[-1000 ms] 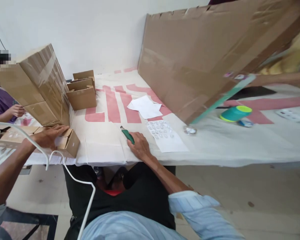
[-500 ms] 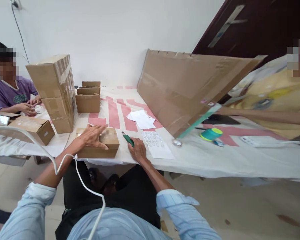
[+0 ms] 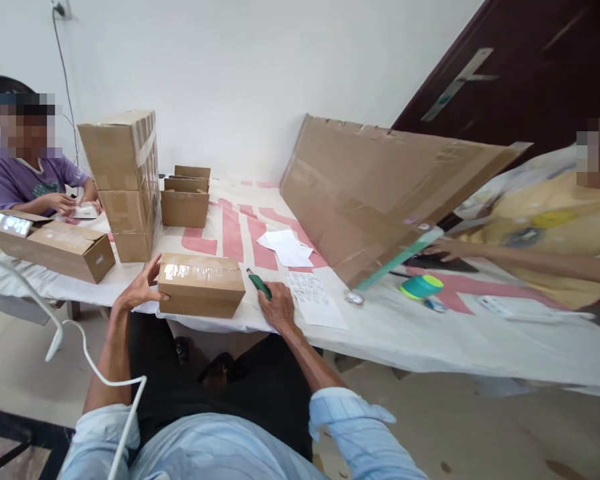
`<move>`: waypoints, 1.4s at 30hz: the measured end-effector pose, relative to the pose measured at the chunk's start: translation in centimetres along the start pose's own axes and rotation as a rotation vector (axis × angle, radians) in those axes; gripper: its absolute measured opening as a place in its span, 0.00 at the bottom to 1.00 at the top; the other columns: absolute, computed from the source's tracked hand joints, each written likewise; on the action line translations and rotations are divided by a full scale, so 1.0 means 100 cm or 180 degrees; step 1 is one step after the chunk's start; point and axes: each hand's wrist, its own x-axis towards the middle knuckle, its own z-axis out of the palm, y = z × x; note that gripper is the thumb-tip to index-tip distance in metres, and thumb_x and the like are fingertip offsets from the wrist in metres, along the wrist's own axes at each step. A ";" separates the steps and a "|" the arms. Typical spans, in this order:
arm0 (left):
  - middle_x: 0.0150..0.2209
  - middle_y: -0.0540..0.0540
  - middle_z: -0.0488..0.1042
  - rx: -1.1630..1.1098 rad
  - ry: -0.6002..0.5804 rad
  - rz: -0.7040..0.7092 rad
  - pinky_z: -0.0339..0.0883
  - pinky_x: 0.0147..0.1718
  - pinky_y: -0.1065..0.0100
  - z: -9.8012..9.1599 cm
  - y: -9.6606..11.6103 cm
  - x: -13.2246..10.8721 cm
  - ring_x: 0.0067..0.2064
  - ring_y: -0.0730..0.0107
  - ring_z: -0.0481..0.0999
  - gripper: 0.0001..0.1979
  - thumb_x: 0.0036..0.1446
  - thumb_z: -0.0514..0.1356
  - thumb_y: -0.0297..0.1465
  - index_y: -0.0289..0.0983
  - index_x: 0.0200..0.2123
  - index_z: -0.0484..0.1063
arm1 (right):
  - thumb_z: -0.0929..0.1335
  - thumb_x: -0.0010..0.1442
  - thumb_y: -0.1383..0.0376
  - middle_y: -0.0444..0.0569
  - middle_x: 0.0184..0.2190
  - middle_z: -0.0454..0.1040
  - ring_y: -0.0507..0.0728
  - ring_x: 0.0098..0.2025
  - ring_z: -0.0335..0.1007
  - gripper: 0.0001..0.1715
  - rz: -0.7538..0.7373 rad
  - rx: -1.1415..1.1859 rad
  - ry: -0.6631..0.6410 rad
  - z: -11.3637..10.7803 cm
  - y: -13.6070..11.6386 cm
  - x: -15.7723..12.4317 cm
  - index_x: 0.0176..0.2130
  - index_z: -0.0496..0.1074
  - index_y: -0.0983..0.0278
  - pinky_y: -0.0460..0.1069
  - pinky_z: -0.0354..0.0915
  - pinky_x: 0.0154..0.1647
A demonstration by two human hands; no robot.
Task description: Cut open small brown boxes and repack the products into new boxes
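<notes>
A closed cardboard box [image 3: 205, 297] with shiny clear tape along its top lies at the table's front edge. My left hand [image 3: 139, 288] grips its left end, thumb against the front face and fingers at the back corner. To the right of the box, my right hand [image 3: 279, 307] rests on the table, closed around a green utility knife [image 3: 260, 285]. The knife's tip points away from me toward the box's right side. Just right of that hand lies a white sheet with rows of small round stickers or pieces [image 3: 325, 310], too small to make out.
Taped boxes stand stacked [image 3: 114, 160] at the left, beside an open carton [image 3: 185, 208]. A large cardboard panel [image 3: 370, 193] leans at the back right. White papers [image 3: 286, 248], a teal tape roll [image 3: 421, 287] and a power strip [image 3: 520, 309] lie about. People sit on both sides.
My left hand has moved from the top of the box to its left end, uncovering the taped top. My right hand stays put with the knife. The view has shifted slightly.
</notes>
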 end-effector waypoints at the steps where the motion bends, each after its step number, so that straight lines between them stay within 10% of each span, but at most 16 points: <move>1: 0.79 0.28 0.51 -0.0054 0.0068 0.0032 0.58 0.72 0.43 0.008 -0.002 0.001 0.79 0.41 0.55 0.75 0.41 0.76 0.54 0.45 0.81 0.33 | 0.64 0.64 0.60 0.58 0.43 0.78 0.64 0.47 0.69 0.18 -0.0012 0.0003 0.0004 0.000 0.002 -0.001 0.47 0.78 0.65 0.58 0.66 0.54; 18: 0.71 0.37 0.66 0.0632 0.1099 0.0483 0.57 0.72 0.47 0.076 0.062 -0.031 0.71 0.40 0.66 0.56 0.42 0.78 0.41 0.43 0.72 0.59 | 0.65 0.59 0.61 0.59 0.42 0.79 0.65 0.44 0.69 0.21 -0.0004 -0.0107 -0.0017 0.007 0.022 -0.011 0.48 0.78 0.65 0.58 0.67 0.51; 35: 0.67 0.38 0.67 0.0482 0.1135 0.0935 0.63 0.67 0.45 0.071 0.039 -0.039 0.67 0.41 0.70 0.50 0.44 0.79 0.38 0.43 0.69 0.61 | 0.64 0.59 0.62 0.60 0.44 0.79 0.66 0.47 0.70 0.24 0.0363 -0.0020 -0.0274 -0.007 0.005 -0.008 0.50 0.78 0.66 0.59 0.66 0.53; 42: 0.65 0.37 0.67 0.0104 0.1052 0.0799 0.70 0.62 0.46 0.064 0.020 -0.042 0.67 0.43 0.70 0.48 0.45 0.79 0.37 0.43 0.65 0.60 | 0.59 0.65 0.57 0.61 0.43 0.80 0.68 0.48 0.75 0.26 0.0518 0.0463 0.0517 -0.049 -0.023 0.024 0.48 0.80 0.64 0.60 0.70 0.50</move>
